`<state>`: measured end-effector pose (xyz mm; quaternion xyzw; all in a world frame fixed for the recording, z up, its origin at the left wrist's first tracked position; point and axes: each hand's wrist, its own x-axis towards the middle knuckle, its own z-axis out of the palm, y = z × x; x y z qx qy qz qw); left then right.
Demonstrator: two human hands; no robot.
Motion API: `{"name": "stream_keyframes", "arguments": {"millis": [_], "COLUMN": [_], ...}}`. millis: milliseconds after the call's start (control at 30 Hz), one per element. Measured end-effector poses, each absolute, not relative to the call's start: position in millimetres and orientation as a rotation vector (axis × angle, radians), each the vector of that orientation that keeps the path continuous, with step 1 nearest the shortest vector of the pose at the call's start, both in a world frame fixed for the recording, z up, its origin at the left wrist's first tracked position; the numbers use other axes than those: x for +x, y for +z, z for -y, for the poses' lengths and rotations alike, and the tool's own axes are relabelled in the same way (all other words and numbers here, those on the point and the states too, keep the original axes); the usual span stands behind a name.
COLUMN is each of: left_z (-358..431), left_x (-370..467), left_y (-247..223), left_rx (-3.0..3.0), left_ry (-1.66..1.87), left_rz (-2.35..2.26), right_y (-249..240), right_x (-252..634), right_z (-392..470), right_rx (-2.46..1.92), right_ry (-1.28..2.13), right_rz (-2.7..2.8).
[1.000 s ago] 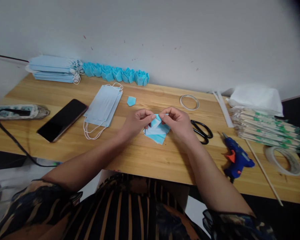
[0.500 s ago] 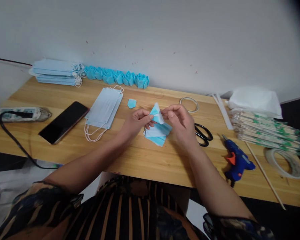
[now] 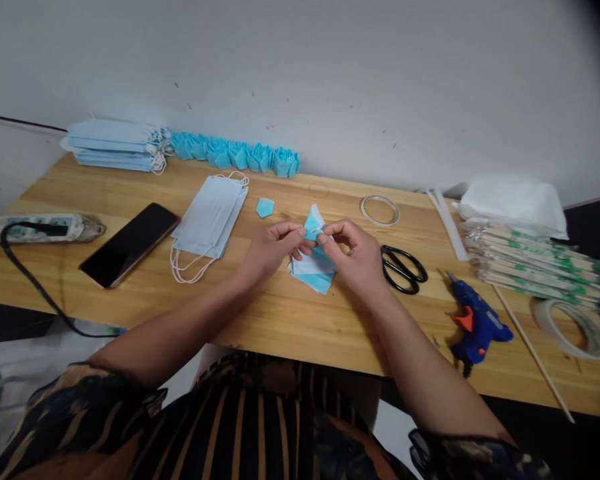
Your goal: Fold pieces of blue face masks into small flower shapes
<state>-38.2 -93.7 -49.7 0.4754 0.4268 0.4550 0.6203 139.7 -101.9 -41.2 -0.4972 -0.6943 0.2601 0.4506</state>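
Between my hands is a small folded piece of blue and white mask fabric (image 3: 314,219), its pointed end upward. My left hand (image 3: 280,245) pinches its left side between thumb and fingers. On its right edge, my right hand (image 3: 350,252) closes thumb and forefinger. Right below lie loose cut pieces of blue fabric (image 3: 314,273), partly covered by my fingers. A small blue folded pentagon (image 3: 265,207) rests on the wooden table just beyond my left hand. Black-handled scissors (image 3: 404,269) lie right of my right hand, their blades hidden.
Face masks (image 3: 211,217) and a phone (image 3: 130,245) lie left, near a power strip (image 3: 40,229). Blue fabric flowers (image 3: 237,153) and a mask stack (image 3: 113,145) line the wall. Rightward are a tape ring (image 3: 380,210), glue gun (image 3: 475,320), stick (image 3: 533,353) and wrapped chopsticks (image 3: 535,260).
My right hand has moved left and down, and its thumb and forefinger have closed on the fabric's right edge. The folded piece has turned slightly; more of the scissors shows.
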Motion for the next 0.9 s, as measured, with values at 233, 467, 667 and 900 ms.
{"name": "stream_keyframes", "arguments": {"millis": [233, 467, 667, 900], "left_z": [95.3, 97.7, 97.5, 97.4], "left_x": [-38.4, -37.9, -37.1, -37.7], "left_y": [-47.2, -44.7, -45.5, -46.3], "left_rx": [1.165, 1.186, 1.183, 1.201], "left_ry": [1.017, 1.001, 0.997, 0.988], "left_rz": [-1.051, -1.072, -1.087, -1.067], "right_y": [-42.1, -42.8, -44.7, -50.2], "right_x": [139.5, 138.2, 137.6, 137.7], "right_z": [101.9, 102.7, 102.4, 101.4], "right_rx": [-1.253, -1.281, -1.297, -1.274], "right_ry": [0.678, 0.700, 0.720, 0.755], "right_rz": [1.670, 1.633, 1.600, 1.567]}}
